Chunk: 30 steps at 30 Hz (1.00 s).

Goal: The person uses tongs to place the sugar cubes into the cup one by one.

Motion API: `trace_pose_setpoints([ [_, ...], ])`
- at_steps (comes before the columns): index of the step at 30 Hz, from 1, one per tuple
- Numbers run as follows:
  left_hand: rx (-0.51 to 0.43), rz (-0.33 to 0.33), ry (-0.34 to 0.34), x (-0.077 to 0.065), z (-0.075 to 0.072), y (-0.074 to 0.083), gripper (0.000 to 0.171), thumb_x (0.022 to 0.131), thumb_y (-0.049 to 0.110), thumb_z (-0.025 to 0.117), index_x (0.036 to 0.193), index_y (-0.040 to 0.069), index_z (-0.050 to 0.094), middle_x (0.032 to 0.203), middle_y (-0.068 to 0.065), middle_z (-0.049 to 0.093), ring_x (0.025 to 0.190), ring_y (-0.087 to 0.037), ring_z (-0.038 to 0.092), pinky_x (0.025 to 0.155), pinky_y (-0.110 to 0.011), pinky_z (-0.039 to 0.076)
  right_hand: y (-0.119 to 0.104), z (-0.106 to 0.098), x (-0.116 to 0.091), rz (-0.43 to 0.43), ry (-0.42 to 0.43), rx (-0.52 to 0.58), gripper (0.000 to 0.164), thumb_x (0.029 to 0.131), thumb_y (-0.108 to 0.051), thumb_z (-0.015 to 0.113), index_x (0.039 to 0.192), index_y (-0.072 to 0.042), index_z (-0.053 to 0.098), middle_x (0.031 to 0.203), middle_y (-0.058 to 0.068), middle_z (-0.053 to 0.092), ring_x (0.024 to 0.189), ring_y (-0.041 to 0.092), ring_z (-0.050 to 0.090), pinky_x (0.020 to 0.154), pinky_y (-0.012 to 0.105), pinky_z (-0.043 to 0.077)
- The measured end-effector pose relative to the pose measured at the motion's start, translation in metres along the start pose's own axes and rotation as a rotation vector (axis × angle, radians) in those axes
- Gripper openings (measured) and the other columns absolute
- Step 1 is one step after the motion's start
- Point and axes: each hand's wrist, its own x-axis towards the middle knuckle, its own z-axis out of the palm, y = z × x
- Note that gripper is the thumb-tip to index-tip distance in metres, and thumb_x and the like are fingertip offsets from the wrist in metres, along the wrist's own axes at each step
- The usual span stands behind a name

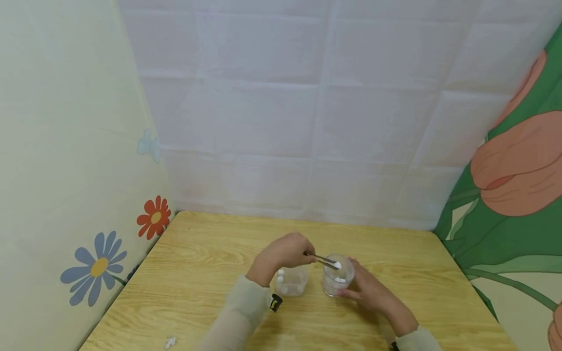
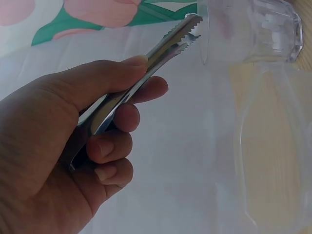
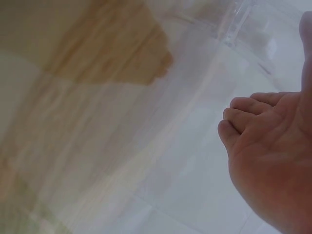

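Observation:
Small metal tongs [image 2: 163,54] with toothed tips are gripped by my left hand [image 1: 287,251], thumb on one arm and fingers curled round the other. Their tips are at the mouth of a clear drinking glass [image 1: 329,286], with a small white piece [image 1: 337,265] at them. More white pieces [image 1: 340,280] show inside the glass. On its right side my right hand [image 1: 369,287] holds the glass upright, thumb in front and fingers behind. Beneath my left wrist stands a clear plastic container [image 1: 293,293] with several white pieces [image 1: 280,276] along its left side.
A few small white pieces [image 1: 170,342] lie on the wooden table [image 1: 197,263] near its front left. White sheeting [image 1: 263,122] hangs behind the table. Flower-printed panels stand at the left [image 1: 66,170] and the right [image 1: 518,165].

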Motion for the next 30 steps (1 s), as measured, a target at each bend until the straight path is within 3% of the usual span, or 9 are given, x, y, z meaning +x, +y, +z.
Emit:
trace_pose_setpoints([
  [12,0.049,0.012,-0.021,0.011,0.006,0.007,0.014,0.097,0.027,0.07,0.088,0.02,0.079,0.077,0.015,0.067,0.065,0.002,0.056,0.064,-0.017,0.046,0.0,-0.001,0.0,0.011,-0.018,0.002,0.096,0.089,-0.05,0.073,0.154,0.006,0.031,0.156,0.035,0.03,0.145,0.054,0.024,0.109,0.07,0.028],
  [23,0.15,0.015,-0.044,0.017,0.011,0.014,0.019,0.098,0.031,0.069,0.085,0.019,0.078,0.07,0.015,0.063,0.058,0.0,0.051,0.058,-0.017,0.043,-0.001,-0.001,0.0,0.031,-0.021,0.006,0.096,0.088,-0.052,0.073,0.154,0.005,0.031,0.156,0.034,0.032,0.144,0.054,0.025,0.11,0.069,0.028],
  [30,0.151,-0.003,-0.052,0.019,0.013,0.019,0.021,0.098,0.029,0.07,0.081,0.018,0.076,0.067,0.013,0.061,0.057,-0.002,0.047,0.056,-0.018,0.041,-0.002,-0.003,0.0,0.032,-0.029,0.017,0.096,0.089,-0.052,0.072,0.154,0.004,0.031,0.156,0.033,0.031,0.145,0.054,0.024,0.11,0.069,0.028],
])
